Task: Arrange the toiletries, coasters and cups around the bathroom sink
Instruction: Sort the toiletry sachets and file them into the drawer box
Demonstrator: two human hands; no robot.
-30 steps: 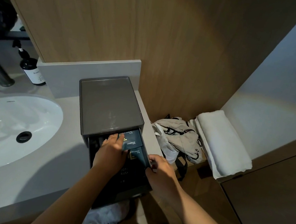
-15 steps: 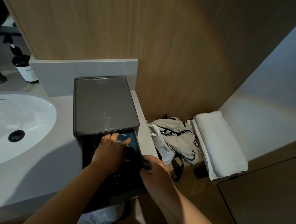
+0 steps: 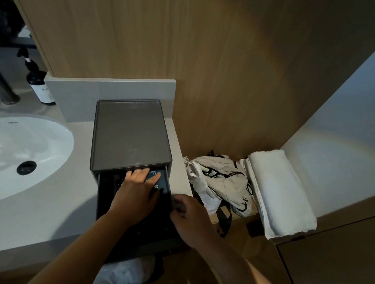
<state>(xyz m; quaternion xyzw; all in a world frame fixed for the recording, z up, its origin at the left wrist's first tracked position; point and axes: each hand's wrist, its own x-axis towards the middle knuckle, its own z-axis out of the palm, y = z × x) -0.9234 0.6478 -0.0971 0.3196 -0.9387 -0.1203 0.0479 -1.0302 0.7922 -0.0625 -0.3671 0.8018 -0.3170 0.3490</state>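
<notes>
Dim, warm light brightens the wood wall (image 3: 214,52) (drawer interior deeply shadowed), with wide-angle bending at the edges.

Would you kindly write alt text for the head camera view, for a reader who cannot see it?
A person's left hand presses flat on dark packets in the open drawer of a grey plastic drawer box on a grey vanity counter, while the right hand grips the drawer's right edge. A white oval sink lies left; a rolled white towel lies right.

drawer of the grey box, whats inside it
The drawer is pulled out and holds dark packets with small white lettering. The left hand lies flat over them, so their number and what fills the shadowed front cannot be seen.
</notes>
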